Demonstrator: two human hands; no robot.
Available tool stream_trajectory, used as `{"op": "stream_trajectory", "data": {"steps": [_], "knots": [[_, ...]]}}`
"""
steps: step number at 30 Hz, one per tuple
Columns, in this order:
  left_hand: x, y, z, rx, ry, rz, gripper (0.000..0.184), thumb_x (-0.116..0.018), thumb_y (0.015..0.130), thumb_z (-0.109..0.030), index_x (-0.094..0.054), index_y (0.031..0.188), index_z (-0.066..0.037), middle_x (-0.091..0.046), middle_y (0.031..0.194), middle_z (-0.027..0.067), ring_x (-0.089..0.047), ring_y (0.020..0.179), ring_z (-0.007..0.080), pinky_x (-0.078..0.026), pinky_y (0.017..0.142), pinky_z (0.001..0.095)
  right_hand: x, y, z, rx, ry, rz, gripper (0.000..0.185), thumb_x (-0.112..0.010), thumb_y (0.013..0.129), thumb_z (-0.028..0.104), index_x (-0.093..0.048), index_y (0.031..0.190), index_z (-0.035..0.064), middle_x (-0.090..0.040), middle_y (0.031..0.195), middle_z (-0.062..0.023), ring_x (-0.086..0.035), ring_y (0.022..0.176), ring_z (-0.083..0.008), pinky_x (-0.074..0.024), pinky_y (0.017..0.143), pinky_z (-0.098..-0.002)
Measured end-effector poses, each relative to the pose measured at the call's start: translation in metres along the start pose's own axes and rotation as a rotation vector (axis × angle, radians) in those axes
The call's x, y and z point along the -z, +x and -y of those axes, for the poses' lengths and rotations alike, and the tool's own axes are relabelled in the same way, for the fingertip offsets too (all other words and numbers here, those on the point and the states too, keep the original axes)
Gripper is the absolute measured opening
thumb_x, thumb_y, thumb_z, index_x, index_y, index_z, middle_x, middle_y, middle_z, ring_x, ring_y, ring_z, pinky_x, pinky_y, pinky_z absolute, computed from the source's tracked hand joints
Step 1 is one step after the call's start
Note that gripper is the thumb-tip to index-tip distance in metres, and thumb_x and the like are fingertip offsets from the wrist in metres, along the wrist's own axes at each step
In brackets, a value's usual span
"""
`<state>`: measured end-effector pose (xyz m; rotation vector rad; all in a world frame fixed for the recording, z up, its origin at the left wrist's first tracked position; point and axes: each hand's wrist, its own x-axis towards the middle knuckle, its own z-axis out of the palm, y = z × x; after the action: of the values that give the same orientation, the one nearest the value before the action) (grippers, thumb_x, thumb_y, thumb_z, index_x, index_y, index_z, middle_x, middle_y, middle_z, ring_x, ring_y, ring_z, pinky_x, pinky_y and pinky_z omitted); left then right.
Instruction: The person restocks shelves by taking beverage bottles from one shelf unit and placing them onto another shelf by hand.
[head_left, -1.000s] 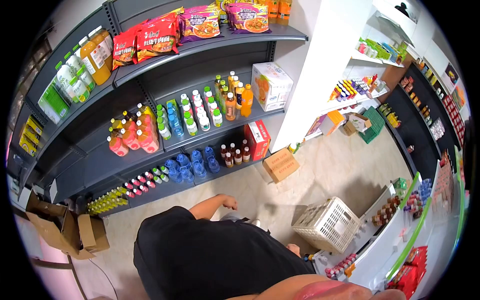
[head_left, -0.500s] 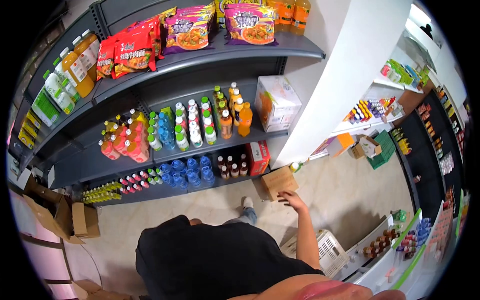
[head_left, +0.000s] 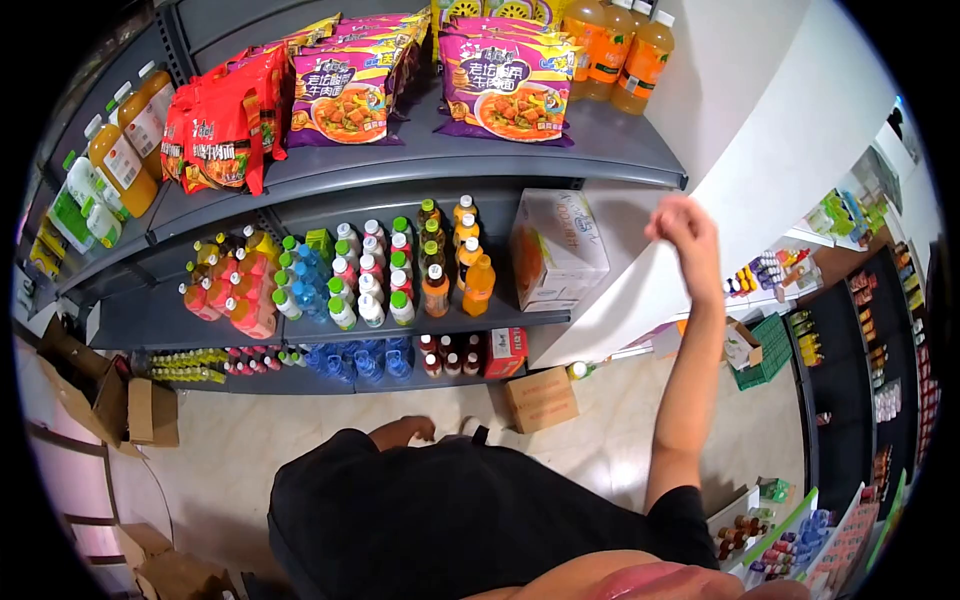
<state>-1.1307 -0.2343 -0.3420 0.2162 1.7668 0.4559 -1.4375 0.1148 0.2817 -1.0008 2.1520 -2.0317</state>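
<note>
My right hand (head_left: 685, 243) is raised in front of the white pillar (head_left: 735, 170), right of the top shelf's end. Its fingers are loosely bent and a little apart, with nothing visible in them. A white carton (head_left: 560, 250) with an orange picture stands on the middle shelf, left of and below this hand. My left hand (head_left: 408, 431) hangs low by the hem of my black shirt, partly hidden, its fingers loosely bent and holding nothing I can see. On the top shelf are purple noodle packs (head_left: 505, 85), red noodle packs (head_left: 225, 130) and orange drink bottles (head_left: 640, 65).
Rows of drink bottles (head_left: 370, 270) fill the middle shelf, with large blue bottles (head_left: 370, 363) below. A brown carton (head_left: 541, 399) sits on the floor by the shelf. Opened cardboard boxes (head_left: 90, 385) lie left; a green crate (head_left: 765, 352) stands right.
My right hand has risen from over the brown floor carton to beside the top shelf. The view has shifted closer to the shelves, and my left hand has come into sight.
</note>
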Motion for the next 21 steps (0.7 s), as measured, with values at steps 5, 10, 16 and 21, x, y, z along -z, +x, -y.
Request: {"op": "stream_trajectory", "data": {"steps": [5, 10, 16, 21], "knots": [[0.047, -0.015, -0.018, -0.145, -0.599, -0.678, 0.03, -0.074, 0.093, -0.033, -0.071, 0.091, -0.003, -0.075, 0.08, 0.0095, -0.065, 0.054, 0.0179, -0.053, 0.05, 0.0363, -0.011, 0.132, 0.069, 0.457, -0.674, -0.16, 0.038, -0.068, 0.098, 0.028, -0.066, 0.129, 0.0064, -0.073, 0.109, -0.0108, -0.066, 0.076, -0.0154, -0.0524, 0.073, -0.0297], [0.055, -0.02, -0.068, -0.292, -1.086, -0.886, 0.032, -0.072, 0.095, -0.033, -0.069, 0.105, -0.003, -0.076, 0.084, 0.0114, -0.067, 0.057, 0.0184, -0.053, 0.05, 0.035, -0.04, 0.266, 0.062, 0.674, -0.91, -0.254, 0.059, -0.069, 0.09, 0.031, -0.054, 0.141, 0.0055, -0.065, 0.129, -0.0244, -0.063, 0.12, -0.0407, -0.0501, 0.104, -0.0449], [0.056, -0.088, -0.176, -0.34, -1.201, -0.795, 0.035, -0.065, 0.101, -0.033, -0.061, 0.12, -0.003, -0.076, 0.096, 0.015, -0.07, 0.062, 0.0194, -0.049, 0.051, 0.0322, -0.074, 0.296, 0.068, 0.535, -0.887, -0.257, 0.064, -0.071, 0.09, 0.039, -0.051, 0.146, 0.0154, -0.068, 0.124, -0.0242, -0.065, 0.116, -0.0416, -0.0527, 0.098, -0.049], [0.064, -0.104, -0.195, -0.292, -1.088, -0.932, 0.023, -0.066, 0.101, -0.023, -0.064, 0.112, -0.003, -0.073, 0.097, 0.0124, -0.072, 0.075, 0.02, -0.06, 0.061, 0.0338, -0.061, 0.265, 0.076, 0.454, -0.726, -0.223, 0.072, -0.075, 0.086, 0.039, -0.049, 0.149, 0.0181, -0.071, 0.118, -0.0235, -0.069, 0.109, -0.0378, -0.0545, 0.095, -0.0489]]}}
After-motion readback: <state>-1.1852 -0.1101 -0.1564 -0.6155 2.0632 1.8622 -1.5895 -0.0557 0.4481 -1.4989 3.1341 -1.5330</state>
